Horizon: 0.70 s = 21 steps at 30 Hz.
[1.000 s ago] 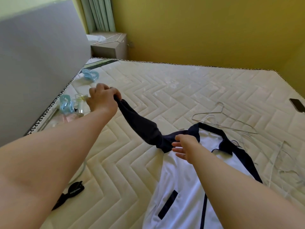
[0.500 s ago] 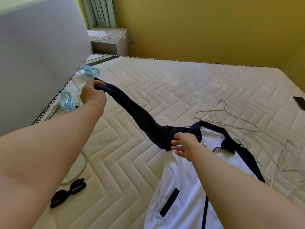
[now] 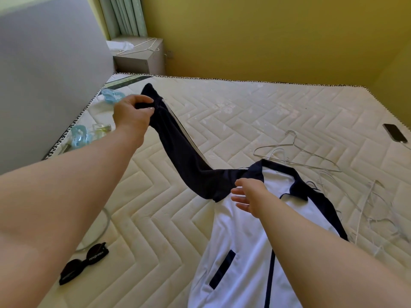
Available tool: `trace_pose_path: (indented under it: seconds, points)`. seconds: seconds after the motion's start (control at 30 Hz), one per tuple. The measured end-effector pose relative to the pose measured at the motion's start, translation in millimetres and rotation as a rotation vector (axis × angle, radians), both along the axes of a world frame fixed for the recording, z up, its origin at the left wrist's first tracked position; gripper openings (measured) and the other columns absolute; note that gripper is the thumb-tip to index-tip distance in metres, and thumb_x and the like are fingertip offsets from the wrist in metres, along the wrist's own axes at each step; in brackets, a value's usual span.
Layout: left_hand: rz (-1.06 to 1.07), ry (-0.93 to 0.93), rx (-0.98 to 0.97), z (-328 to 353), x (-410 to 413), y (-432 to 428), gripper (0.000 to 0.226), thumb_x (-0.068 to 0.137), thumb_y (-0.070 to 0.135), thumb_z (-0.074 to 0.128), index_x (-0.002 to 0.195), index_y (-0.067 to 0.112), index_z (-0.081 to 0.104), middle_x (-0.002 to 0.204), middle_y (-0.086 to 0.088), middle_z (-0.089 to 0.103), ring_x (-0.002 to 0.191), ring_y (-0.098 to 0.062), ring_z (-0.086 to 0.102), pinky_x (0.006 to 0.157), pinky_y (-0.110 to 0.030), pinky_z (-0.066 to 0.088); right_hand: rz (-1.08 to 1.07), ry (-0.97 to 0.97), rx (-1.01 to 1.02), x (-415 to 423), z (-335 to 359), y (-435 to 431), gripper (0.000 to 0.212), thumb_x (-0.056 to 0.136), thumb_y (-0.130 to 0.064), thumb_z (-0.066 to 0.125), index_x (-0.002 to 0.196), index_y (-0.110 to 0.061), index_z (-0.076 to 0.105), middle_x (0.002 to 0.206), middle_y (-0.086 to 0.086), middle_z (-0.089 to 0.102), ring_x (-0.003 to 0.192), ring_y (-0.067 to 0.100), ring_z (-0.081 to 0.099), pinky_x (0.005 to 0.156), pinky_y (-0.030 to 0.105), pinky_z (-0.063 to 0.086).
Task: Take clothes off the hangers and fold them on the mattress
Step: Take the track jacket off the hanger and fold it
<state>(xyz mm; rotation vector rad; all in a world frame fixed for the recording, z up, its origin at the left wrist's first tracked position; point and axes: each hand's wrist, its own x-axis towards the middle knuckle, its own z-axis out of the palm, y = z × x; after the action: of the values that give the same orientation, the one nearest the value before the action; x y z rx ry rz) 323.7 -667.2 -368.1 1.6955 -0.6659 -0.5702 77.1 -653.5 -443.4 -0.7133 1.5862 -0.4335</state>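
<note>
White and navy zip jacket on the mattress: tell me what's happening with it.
A person has the white and navy zip jacket lying front up on the quilted cream mattress. The left hand grips its navy sleeve near the cuff, holding it stretched out to the side. The right hand, fingers straight, rests at the shoulder. Bare wire hangers lie beyond the collar.

Jacket (image 3: 240, 241) on mattress (image 3: 244, 112); hangers (image 3: 295, 154) right of it; sunglasses (image 3: 83, 263) left; phone (image 3: 394, 132) far right.
</note>
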Motion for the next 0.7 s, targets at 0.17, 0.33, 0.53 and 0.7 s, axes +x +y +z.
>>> trace_pose_path:
  seconds: [0.17,0.33,0.53,0.7]
  points:
    - [-0.132,0.003,0.006,-26,-70,-17,0.033,0.085,0.001,0.059,0.072,0.03,0.062,0.095,0.001,0.064,0.096,-0.022,0.064,0.085,-0.039,0.056,-0.063,-0.044,-0.013,-36,-11,-4,0.022,0.096,-0.013,0.044,0.116,-0.006,0.051,0.084,0.005,0.058,0.069,0.017,0.056,0.077,0.033,0.046]
    - [-0.326,0.003,0.07,-65,-180,-34,0.03,0.085,0.003,0.055,0.077,0.031,0.063,0.097,0.004,0.064,0.097,-0.021,0.062,0.085,-0.036,0.054,-0.219,-0.01,-0.007,-106,-28,-9,0.015,0.096,-0.009,0.041,0.104,-0.005,0.052,0.078,0.012,0.057,0.059,0.017,0.05,0.057,0.026,0.04]
    - [-0.52,-0.003,0.175,-118,-312,-42,0.032,0.086,0.005,0.053,0.078,0.034,0.063,0.097,0.004,0.062,0.091,-0.019,0.059,0.084,-0.031,0.052,-0.35,0.067,0.008,-218,-71,-11,0.009,0.096,-0.008,0.042,0.097,-0.007,0.051,0.076,0.005,0.055,0.061,0.016,0.052,0.059,0.027,0.044]
    - [-0.623,-0.09,0.28,-167,-398,-45,0.027,0.089,0.005,0.05,0.093,0.026,0.068,0.096,0.008,0.058,0.095,-0.015,0.056,0.084,-0.026,0.047,-0.419,0.074,0.073,-297,-117,-13,0.015,0.095,-0.01,0.042,0.107,-0.012,0.051,0.074,0.003,0.054,0.059,0.015,0.051,0.056,0.026,0.042]
